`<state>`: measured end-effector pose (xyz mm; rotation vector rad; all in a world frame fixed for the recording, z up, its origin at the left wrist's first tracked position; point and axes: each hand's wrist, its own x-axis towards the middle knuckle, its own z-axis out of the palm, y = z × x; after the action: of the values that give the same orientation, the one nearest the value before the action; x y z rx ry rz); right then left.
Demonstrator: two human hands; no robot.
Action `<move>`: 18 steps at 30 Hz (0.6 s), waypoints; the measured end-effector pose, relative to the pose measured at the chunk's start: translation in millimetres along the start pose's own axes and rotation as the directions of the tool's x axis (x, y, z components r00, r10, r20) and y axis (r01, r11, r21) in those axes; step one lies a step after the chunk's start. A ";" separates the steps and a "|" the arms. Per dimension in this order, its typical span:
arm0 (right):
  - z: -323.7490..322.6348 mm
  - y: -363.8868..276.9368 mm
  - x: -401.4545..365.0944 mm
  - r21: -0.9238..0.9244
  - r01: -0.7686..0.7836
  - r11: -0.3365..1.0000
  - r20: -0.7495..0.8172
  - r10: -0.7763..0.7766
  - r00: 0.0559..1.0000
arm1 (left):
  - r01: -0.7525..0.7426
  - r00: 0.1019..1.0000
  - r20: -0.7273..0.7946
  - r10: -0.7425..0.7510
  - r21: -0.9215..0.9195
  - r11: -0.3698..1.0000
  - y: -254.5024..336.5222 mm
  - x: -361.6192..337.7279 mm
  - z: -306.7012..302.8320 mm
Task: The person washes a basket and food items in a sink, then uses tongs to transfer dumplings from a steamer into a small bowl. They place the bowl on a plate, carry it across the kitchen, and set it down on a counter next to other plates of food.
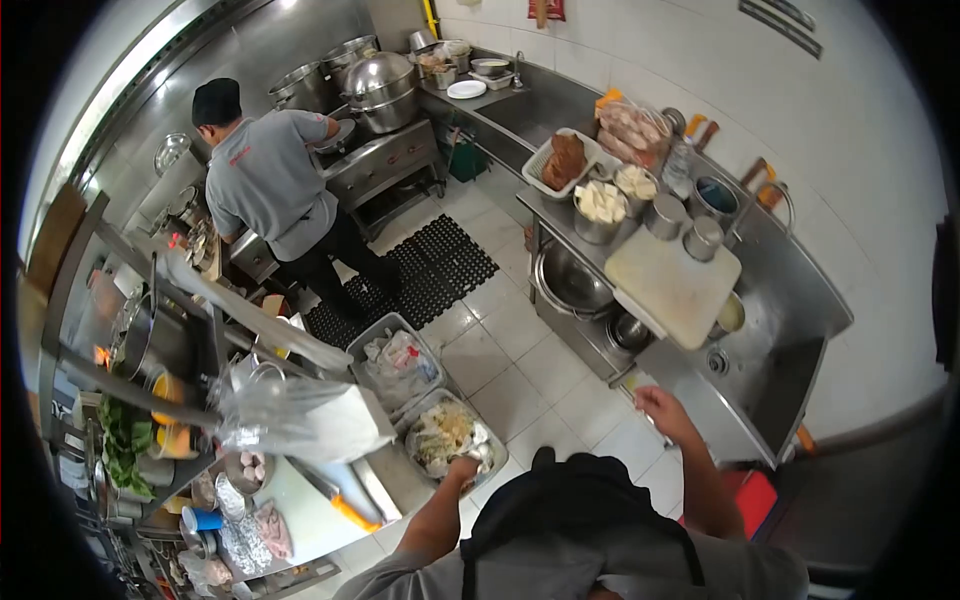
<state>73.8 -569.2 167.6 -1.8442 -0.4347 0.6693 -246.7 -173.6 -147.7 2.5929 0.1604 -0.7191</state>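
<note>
My left hand (pixel 462 470) reaches down to the near rim of a grey bin (pixel 411 464) that holds food scraps (pixel 442 432). Its fingers point into the bin, and I cannot make out what they touch. My right hand (pixel 660 410) hangs over the floor beside the sink's front corner. Its fingers are loosely curled in, and nothing shows in them. Behind the scrap bin stands a second bin (pixel 375 352) with plastic bags and other rubbish in it.
A white cutting board (pixel 690 285) lies across the sink (pixel 775 375) at right, near metal pots of white chunks (pixel 602 203). At left, a yellow-handled knife (pixel 355 513) rests on a worktop. A co-worker (pixel 275 170) stands at the stove beyond a black mat (pixel 430 262).
</note>
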 end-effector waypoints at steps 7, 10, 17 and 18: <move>-19.7 -78.2 86.8 0.107 -0.111 0.988 0.030 0.109 0.994 | 0.042 0.880 -0.338 -0.334 -0.645 0.763 49.6 162.2 -294.9; -18.6 -83.8 184.4 0.013 -0.001 1.000 0.124 -0.001 0.992 | 0.079 0.812 -0.369 -0.453 -0.699 0.711 25.1 183.6 -339.7; 82.5 -207.6 402.2 -0.144 0.299 0.943 0.583 -0.163 0.796 | 0.550 0.805 -0.046 -0.591 -0.315 0.774 -95.4 139.2 -164.6; 103.3 -226.4 427.3 -0.105 0.352 0.930 0.622 -0.215 0.753 | 0.555 0.829 0.224 -0.513 -0.209 0.805 -82.5 112.9 -189.8</move>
<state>344.0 -163.1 249.0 -1.6735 -1.2343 1.0254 -80.5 -15.9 -92.0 2.2195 0.9092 -1.0112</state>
